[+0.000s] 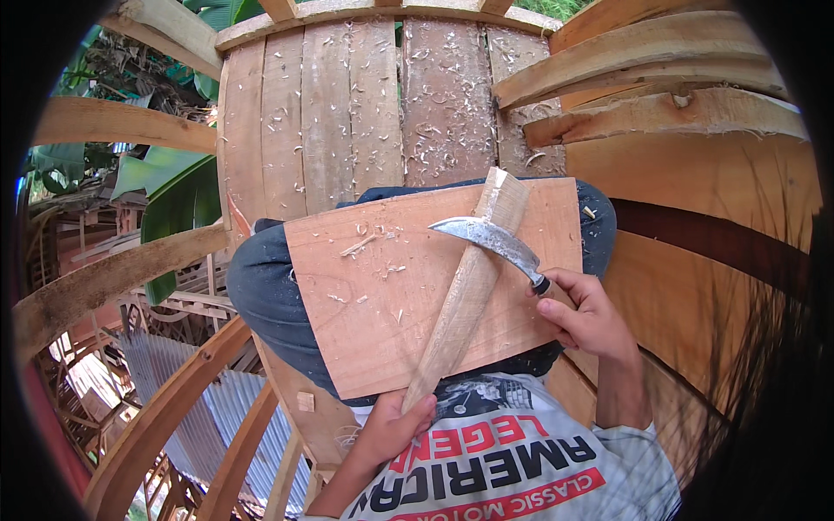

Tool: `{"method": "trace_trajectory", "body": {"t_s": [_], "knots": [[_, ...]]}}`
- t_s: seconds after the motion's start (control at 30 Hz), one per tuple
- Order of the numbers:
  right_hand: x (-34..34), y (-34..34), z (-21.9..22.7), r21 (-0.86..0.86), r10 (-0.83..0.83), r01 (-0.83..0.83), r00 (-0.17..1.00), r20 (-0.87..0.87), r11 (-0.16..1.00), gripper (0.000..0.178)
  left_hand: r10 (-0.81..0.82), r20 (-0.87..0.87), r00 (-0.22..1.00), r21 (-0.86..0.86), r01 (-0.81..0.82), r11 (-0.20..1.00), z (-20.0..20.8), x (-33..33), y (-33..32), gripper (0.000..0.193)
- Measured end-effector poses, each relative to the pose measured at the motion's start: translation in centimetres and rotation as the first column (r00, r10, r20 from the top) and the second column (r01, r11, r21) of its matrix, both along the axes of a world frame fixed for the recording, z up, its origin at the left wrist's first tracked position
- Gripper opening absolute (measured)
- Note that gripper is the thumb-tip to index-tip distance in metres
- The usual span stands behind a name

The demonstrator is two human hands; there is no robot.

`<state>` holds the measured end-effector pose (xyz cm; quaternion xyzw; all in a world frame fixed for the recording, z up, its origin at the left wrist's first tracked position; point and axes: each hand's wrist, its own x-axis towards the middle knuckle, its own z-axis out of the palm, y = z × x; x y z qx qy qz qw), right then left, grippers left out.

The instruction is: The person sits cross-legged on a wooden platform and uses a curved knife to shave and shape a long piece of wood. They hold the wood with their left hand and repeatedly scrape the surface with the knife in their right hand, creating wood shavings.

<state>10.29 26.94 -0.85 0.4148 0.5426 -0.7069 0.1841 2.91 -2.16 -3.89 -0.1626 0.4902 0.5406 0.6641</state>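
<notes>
Across my lap lies a flat reddish wooden board (373, 304), with curled shavings and chips on its left part. A long squared stick of wood (460, 308) slants over it, its far end near the board's far edge. My left hand (395, 427) is closed round the stick's near end, close to my shirt. In my right hand (591, 317) is the dark handle of a curved knife (495, 237) with a worn grey blade. The blade crosses the upper part of the stick and points left; whether its edge touches the wood I cannot tell.
Plank flooring (326, 113) strewn with shavings stretches ahead. Wooden rails (130, 124) stand on the left, with banana leaves (178, 204) and corrugated metal sheets (187, 399) beyond and below them. Wide boards (695, 178) and rough beams (643, 61) line the right side.
</notes>
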Motion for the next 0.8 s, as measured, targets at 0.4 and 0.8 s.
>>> {"method": "trace_trajectory", "body": {"t_s": [0.4,0.8], "knots": [[0.2,-0.9,-0.5,0.054,0.187,-0.182,0.976,-0.11,0.982,0.022,-0.013,0.012,1.0,-0.01,0.013,1.0,-0.1,-0.1,-0.4,0.021],[1.1,-0.7,-2.3,0.263,0.193,-0.136,0.96,-0.203,0.955,0.02,-0.083,-0.01,0.996,0.022,0.083,0.996,-0.1,-0.4,-0.3,0.023]]}}
